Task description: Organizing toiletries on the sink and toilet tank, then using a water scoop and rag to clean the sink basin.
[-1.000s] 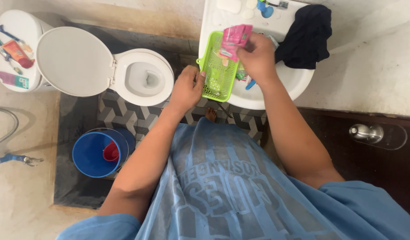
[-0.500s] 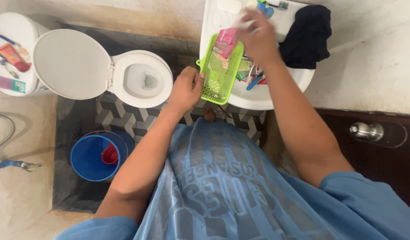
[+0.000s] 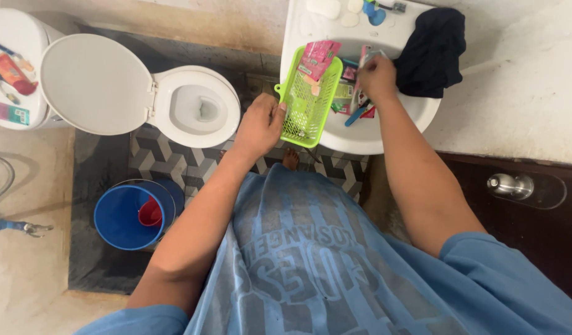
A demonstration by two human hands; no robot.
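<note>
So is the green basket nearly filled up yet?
Not nearly. Pink packets already lie in the green basket, steadied by the left hand. The right hand grips something in the sink. Tubes and brushes wait there.

This is a small home bathroom. A white toilet [image 3: 196, 107] with its lid [image 3: 94, 84] raised stands at the far left, its tank top [image 3: 13, 68] strewn with toothbrushes and tubes, and a white wash basin [image 3: 385, 130] sits just to its right against the far wall, with soap bars [image 3: 326, 7] on its ledge. A patterned tile floor [image 3: 168, 167], a blue bucket [image 3: 127, 214] holding a red dipper [image 3: 151, 212] at the near left, and a dark door with a metal knob [image 3: 512, 185] at the right complete it.
</note>
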